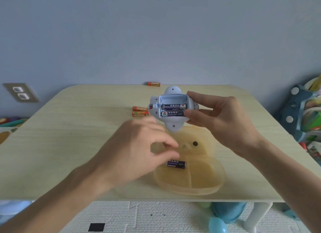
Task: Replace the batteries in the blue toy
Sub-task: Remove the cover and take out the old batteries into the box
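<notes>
Right hand [224,121] grips the toy [172,92] at 12 o'clock over the table [69,145], two batteries [173,109] seated. Left hand [137,151], blurry, sits over a battery [178,164] in the tray [208,184] at 6; can't tell if pinching.

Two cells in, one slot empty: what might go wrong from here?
The dark battery in the bear-shaped box may go into the blue toy reversed. The right hand holds the toy by fingertips alone, so pressing it in may tip it. The orange battery at the far edge of the table may roll off.
</notes>
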The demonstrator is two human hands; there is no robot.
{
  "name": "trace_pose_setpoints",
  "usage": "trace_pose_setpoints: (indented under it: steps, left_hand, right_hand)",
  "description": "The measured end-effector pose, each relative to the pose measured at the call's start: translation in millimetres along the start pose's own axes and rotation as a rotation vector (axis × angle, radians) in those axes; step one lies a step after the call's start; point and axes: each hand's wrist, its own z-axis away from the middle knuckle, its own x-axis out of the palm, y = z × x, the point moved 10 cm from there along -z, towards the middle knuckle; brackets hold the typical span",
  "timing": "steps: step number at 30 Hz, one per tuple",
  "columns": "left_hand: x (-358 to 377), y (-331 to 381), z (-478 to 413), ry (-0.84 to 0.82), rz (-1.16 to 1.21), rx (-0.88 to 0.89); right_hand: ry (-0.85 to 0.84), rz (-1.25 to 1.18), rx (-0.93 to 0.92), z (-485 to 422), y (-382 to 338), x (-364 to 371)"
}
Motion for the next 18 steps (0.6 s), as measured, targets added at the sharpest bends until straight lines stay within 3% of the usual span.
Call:
trace_pose_setpoints:
  steps: [6, 10, 14, 18]
  left_hand:
    - [-61, -19, -11, 0.242, -0.150, -0.007]
    - [-79, -48, 4, 0.203, -0.226, -0.072]
    - [-75, -83, 31, 0.060, -0.055, -0.197]
    - [-68, -112, 59, 0.065, 0.333, -0.371]
  right_hand:
    - [-0.064, -0.001, -0.019, 4, -13, 21]
    - [-0.142, 0.018, -0.020, 7, -23, 50]
    - [-0.210, -0.013, -0.032, 8, -32, 80]
    - [-0.275, -0.011, -0.059, 7, -34, 107]
